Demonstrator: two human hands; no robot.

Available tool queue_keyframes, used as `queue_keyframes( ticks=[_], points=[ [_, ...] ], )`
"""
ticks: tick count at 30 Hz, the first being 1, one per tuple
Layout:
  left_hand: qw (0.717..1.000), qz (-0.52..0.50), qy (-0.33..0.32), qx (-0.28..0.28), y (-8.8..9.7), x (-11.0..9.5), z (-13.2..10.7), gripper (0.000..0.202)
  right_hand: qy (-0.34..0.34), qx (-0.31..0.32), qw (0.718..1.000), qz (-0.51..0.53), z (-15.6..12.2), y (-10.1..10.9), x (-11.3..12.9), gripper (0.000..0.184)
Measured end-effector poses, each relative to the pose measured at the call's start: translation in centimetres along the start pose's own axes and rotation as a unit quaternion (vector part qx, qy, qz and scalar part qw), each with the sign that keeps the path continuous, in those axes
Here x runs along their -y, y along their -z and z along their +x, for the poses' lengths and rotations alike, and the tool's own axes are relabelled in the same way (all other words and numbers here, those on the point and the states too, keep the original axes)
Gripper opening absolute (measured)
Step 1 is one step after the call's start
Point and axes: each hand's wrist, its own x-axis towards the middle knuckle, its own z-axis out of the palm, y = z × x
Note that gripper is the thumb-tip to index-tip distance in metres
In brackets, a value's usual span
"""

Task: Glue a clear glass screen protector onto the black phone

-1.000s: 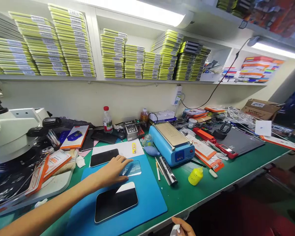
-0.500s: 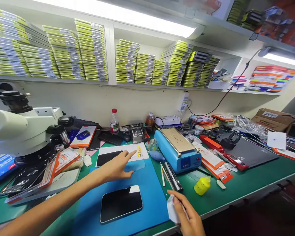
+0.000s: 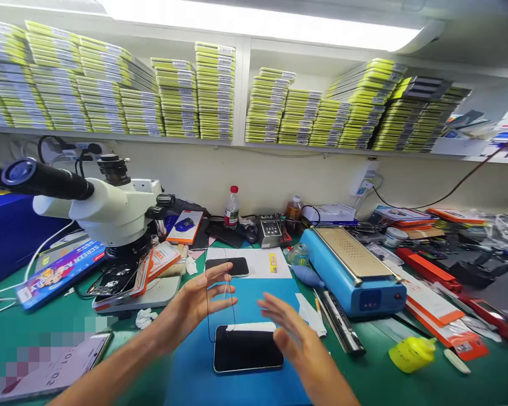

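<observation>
A narrow gap parts the right hand (image 3: 294, 332) from clear film (image 3: 222, 319) held upright in the left hand (image 3: 195, 304), above a phone (image 3: 248, 351) on a blue mat (image 3: 265, 286). A microscope (image 3: 110, 208) blocks the left side; a blue machine (image 3: 342, 282) and yellow bottle (image 3: 410, 354) obstruct the right, a loaded shelf (image 3: 288, 148) the upper back.
</observation>
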Motion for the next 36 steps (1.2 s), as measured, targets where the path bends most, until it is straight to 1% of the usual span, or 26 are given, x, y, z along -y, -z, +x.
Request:
queue_keyframes(
  ticks=[1,3,4,5,7,9,13,16,18,20,22,24,26,29,31,32,34,36],
  points=[
    [1.0,-0.003,-0.019,-0.005,-0.3,0.3,-0.4,0.065,0.0,0.016,0.999,0.035,-0.4,-1.4,0.8,0.08],
    [0.998,0.019,-0.063,-0.016,-0.7,1.1,-0.9,0.068,-0.024,0.009,0.997,0.071,-0.9,-3.7,2.0,0.103],
    [0.995,0.042,-0.086,-0.021,-0.8,1.5,-1.1,0.071,-0.045,0.001,0.996,0.078,-1.0,-4.6,2.4,0.112],
    [0.991,0.069,-0.108,-0.026,-0.9,2.0,-1.2,0.072,-0.065,-0.004,0.994,0.085,-1.0,-5.2,2.8,0.116],
    [0.983,0.12,-0.135,-0.039,-0.9,2.8,-1.5,0.074,-0.094,-0.005,0.991,0.098,-1.0,-5.6,3.1,0.116],
    [0.977,0.149,-0.147,-0.05,-0.9,3.6,-1.8,0.074,-0.107,-0.013,0.989,0.106,-0.9,-5.5,3.1,0.107],
    [0.972,0.164,-0.158,-0.055,-1.2,4.4,-2.3,0.071,-0.119,-0.028,0.988,0.098,-1.0,-5.2,2.9,0.084],
    [0.97,0.174,-0.165,-0.047,-1.3,4.5,-2.5,0.069,-0.082,-0.038,0.993,0.074,-1.2,-5.2,2.8,0.072],
    [0.972,0.187,-0.142,-0.028,-0.7,4.1,-2.6,0.073,-0.048,-0.043,0.997,0.052,-1.2,-4.9,2.5,0.066],
    [0.974,0.202,-0.097,-0.011,0.4,3.4,-3.0,0.086,-0.033,-0.044,0.998,0.028,-1.1,-4.1,1.7,0.064],
    [0.973,0.221,-0.058,-0.012,2.0,2.8,-3.7,0.102,-0.035,-0.036,0.999,0.0,-1.0,-2.8,0.4,0.065],
    [0.964,0.262,-0.034,-0.028,3.4,2.4,-4.5,0.108,-0.04,-0.008,0.999,-0.03,-0.9,-1.3,-1.3,0.068],
    [0.948,0.315,-0.019,-0.045,4.2,2.6,-5.5,0.108,-0.04,0.03,0.997,-0.058,-0.9,-0.1,-2.8,0.071],
    [0.916,0.393,-0.017,-0.081,4.2,3.6,-6.6,0.105,-0.041,0.069,0.993,-0.087,-0.8,0.8,-4.1,0.072],
    [0.894,0.435,-0.022,-0.103,3.8,4.3,-7.0,0.1,-0.038,0.079,0.991,-0.1,-0.7,0.9,-4.5,0.071],
    [0.889,0.446,-0.019,-0.105,3.6,4.6,-7.0,0.099,-0.038,0.082,0.99,-0.105,-0.7,0.8,-4.6,0.071],
    [0.89,0.448,0.0,-0.087,3.4,4.9,-6.8,0.101,-0.038,0.094,0.988,-0.12,-0.6,0.7,-5.0,0.07],
    [0.894,0.441,0.02,-0.072,3.4,5.1,-6.4,0.109,-0.039,0.116,0.982,-0.145,-0.5,0.6,-5.5,0.07]
  ],
)
